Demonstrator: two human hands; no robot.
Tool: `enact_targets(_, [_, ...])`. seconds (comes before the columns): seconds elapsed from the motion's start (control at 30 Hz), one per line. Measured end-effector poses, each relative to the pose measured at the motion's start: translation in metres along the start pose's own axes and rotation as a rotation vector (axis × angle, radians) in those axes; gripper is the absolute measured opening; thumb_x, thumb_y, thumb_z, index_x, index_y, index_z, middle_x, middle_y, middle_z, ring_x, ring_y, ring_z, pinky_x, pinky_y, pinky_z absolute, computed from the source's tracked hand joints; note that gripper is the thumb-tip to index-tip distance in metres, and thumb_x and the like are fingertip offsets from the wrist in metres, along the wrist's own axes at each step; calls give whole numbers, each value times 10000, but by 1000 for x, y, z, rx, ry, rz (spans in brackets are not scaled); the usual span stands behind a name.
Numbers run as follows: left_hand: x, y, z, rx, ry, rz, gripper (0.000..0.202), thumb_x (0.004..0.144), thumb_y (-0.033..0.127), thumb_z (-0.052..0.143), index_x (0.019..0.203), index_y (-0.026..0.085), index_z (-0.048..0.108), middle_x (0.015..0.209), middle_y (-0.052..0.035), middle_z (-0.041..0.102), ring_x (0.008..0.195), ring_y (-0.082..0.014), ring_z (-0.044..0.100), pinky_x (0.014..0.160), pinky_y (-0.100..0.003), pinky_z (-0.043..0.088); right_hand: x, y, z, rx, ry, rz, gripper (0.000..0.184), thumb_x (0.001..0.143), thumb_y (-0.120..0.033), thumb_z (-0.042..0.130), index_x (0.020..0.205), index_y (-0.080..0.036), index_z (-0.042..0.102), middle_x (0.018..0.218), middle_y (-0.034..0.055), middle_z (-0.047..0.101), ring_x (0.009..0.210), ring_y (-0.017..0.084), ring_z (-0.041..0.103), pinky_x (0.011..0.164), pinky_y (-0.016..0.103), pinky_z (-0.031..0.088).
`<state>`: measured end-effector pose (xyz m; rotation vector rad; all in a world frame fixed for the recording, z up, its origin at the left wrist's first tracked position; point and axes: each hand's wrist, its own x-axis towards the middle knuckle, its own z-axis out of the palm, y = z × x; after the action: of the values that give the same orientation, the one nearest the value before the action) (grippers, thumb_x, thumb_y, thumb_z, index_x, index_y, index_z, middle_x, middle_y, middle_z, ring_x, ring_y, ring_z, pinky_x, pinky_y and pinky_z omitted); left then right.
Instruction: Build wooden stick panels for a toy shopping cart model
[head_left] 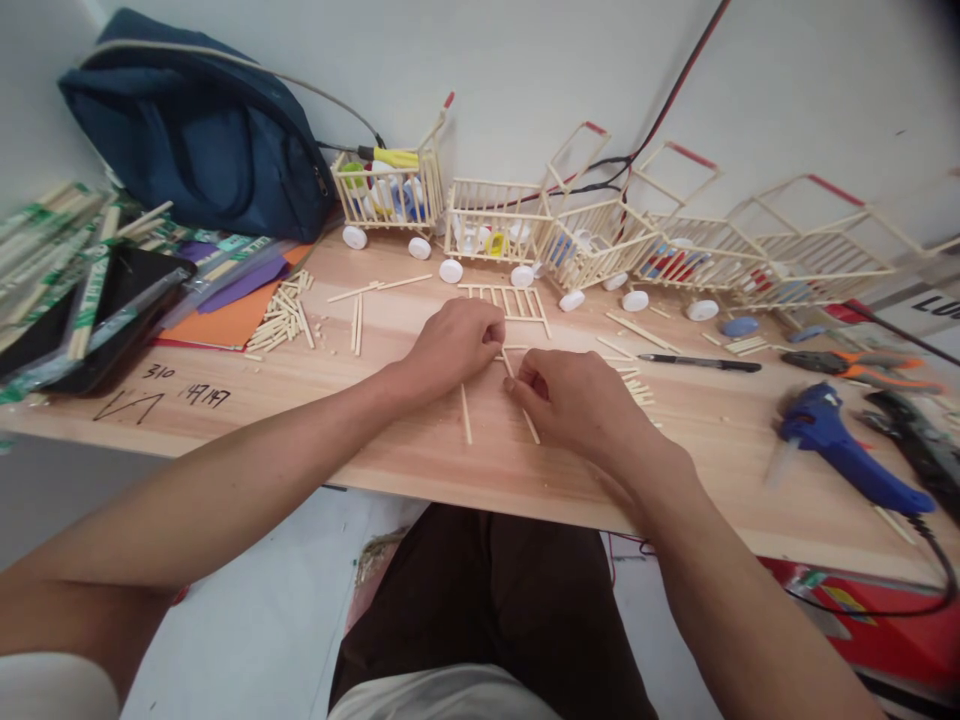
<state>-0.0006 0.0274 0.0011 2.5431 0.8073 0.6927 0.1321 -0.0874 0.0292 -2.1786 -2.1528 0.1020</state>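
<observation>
My left hand point(459, 345) rests on the table with its fingers curled at the top corner of a few thin wooden sticks. What lies between those fingertips is hidden. To its right, my right hand point(574, 395) is closed, thumb and fingertips at a wooden stick point(532, 428) that slants toward me. A second stick point(466, 415) comes out from under my left hand, roughly alongside it. Just beyond the hands lies a flat ladder-like stick frame point(517, 303).
Several stick-built model shopping carts point(499, 225) with white wheels line the wall. Cut sticks point(283, 318) are heaped left, near a blue bag point(202, 130). On the right lie a black pen point(701, 362), orange-handled pliers point(855, 365) and a blue glue gun point(847, 450).
</observation>
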Motion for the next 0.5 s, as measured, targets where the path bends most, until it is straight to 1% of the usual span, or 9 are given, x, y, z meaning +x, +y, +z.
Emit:
enact_targets(0.1, [0,-1,1,0,8,-1,119,693,85,541,652,158,625,677,-11,622,675,-142,519,639,-273,355,-3,-2,-1,-47,-12,11,216,899,-349,501,778,-196,595,758,41,675,711,200,578,655,305,274])
enact_targets(0.2, [0,-2,1,1,17,3,120,685,84,542,650,154,632,675,-13,624,674,-140,518,638,-269,350,-4,-4,-1,-92,-29,23,213,907,-320,475,801,-187,604,777,56,685,732,209,593,679,318,281])
enact_targets(0.37, [1,-3,2,-2,19,13,126,684,90,545,661,153,652,684,-16,638,672,-138,525,641,-265,356,-3,-5,0,-121,-25,18,220,907,-290,443,808,-183,608,781,66,692,727,221,602,662,325,270])
enact_targets(0.43, [2,-3,0,-15,13,18,131,694,93,551,671,150,667,691,-16,649,674,-134,534,657,-263,369,-3,-5,0,-110,-21,19,214,901,-287,447,795,-186,603,777,62,692,720,218,600,650,320,266])
enact_targets(0.5, [4,-5,-6,-48,17,12,142,715,102,551,688,147,683,698,-13,662,673,-128,548,674,-259,384,-3,-4,1,-100,-21,25,209,896,-281,451,779,-189,597,768,57,689,713,213,595,643,316,263])
